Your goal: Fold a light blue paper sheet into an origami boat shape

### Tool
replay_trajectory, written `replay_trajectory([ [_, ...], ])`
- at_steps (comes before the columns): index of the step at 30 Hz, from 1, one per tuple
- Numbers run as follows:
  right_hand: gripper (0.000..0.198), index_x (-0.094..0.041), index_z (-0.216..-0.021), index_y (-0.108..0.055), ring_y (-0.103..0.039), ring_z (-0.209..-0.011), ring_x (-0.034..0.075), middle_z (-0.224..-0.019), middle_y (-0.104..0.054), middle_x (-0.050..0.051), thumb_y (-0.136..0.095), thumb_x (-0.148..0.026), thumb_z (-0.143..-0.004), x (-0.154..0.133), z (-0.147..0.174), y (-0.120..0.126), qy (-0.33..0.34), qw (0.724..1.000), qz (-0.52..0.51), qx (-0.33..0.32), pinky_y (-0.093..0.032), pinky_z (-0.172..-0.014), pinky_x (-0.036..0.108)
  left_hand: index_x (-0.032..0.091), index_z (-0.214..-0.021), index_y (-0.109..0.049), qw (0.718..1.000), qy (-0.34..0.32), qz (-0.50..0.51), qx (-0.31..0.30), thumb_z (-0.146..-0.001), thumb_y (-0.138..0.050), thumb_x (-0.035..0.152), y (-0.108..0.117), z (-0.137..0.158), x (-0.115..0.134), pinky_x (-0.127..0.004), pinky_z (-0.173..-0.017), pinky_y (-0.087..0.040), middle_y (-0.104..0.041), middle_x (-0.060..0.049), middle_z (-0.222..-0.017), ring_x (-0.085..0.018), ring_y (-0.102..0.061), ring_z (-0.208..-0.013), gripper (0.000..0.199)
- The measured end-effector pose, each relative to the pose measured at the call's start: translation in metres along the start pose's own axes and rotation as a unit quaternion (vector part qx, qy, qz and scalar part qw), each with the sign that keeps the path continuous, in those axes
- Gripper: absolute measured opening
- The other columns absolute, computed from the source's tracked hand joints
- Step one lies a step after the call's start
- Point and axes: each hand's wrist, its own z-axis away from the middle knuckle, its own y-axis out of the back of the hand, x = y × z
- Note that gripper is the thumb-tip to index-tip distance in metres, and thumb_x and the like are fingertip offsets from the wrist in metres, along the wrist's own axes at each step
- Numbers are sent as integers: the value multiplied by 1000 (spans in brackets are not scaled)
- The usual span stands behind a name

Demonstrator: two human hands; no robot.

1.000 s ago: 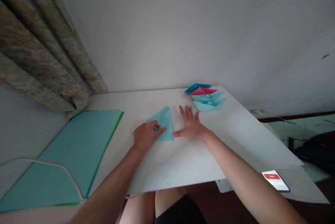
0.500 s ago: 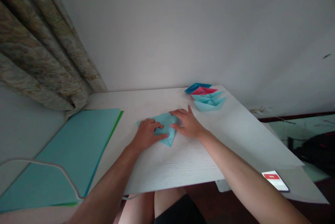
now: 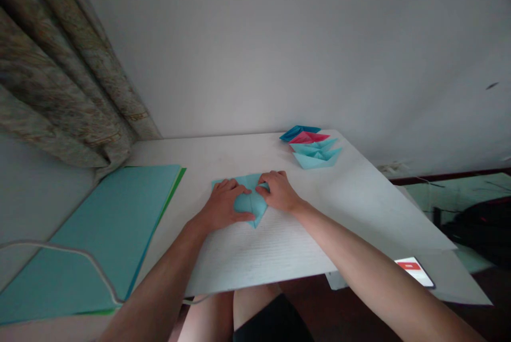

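A folded sheet of light blue paper (image 3: 250, 202) lies flat on the white table, one point facing me. My left hand (image 3: 224, 204) rests on its left part with fingers stretched and the thumb apart, pressing it down. At the right edge, my right hand (image 3: 278, 190) has its fingers curled, with thumb and index finger closed on the paper. That gripped edge is partly hidden under the fingers.
Folded paper boats stand at the back right: a dark blue boat (image 3: 298, 132), a pink boat (image 3: 309, 138) and light blue boats (image 3: 317, 159). Large coloured sheets (image 3: 107, 230) lie at left, crossed by a white cable (image 3: 85, 254). A phone (image 3: 417, 274) lies at lower right.
My right hand's raised index finger has come down, and its fingers have curled in on the paper's right edge. My left hand stays on the paper. The view has shifted slightly.
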Motion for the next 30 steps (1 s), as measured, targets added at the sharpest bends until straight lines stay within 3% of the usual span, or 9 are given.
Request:
replay_trajectory([
  [5, 10, -15, -90, -63, -59, -89, 21, -88, -69, 6, -56, -21, -86, 1, 2, -3, 5, 1000, 11, -2, -29, -80, 34, 27, -124, -56, 1000, -7, -4, -6, -62, -75, 64, 1, 0, 2, -44, -93, -36, -58, -6, -108, -30, -53, -105, 75],
  [10, 9, -15, -90, -61, -58, -88, 21, -88, -68, 6, -53, -18, -87, -2, 4, -3, 0, 1000, 23, -4, -29, -78, 33, 20, -132, -47, 1000, -3, 1, 1, -56, -76, 68, -1, 0, 1, -44, -96, -35, -58, -10, -114, -32, -51, -109, 94],
  [30, 11, -14, -90, -60, -58, -91, 23, -89, -68, 8, -51, -16, -85, -10, 4, -4, -18, 997, 72, -6, -29, -77, 33, 20, -133, -46, 1000, 8, -15, 2, -53, -75, 69, -6, 1, 1, -47, -101, -32, -56, -12, -123, -34, -49, -116, 98],
])
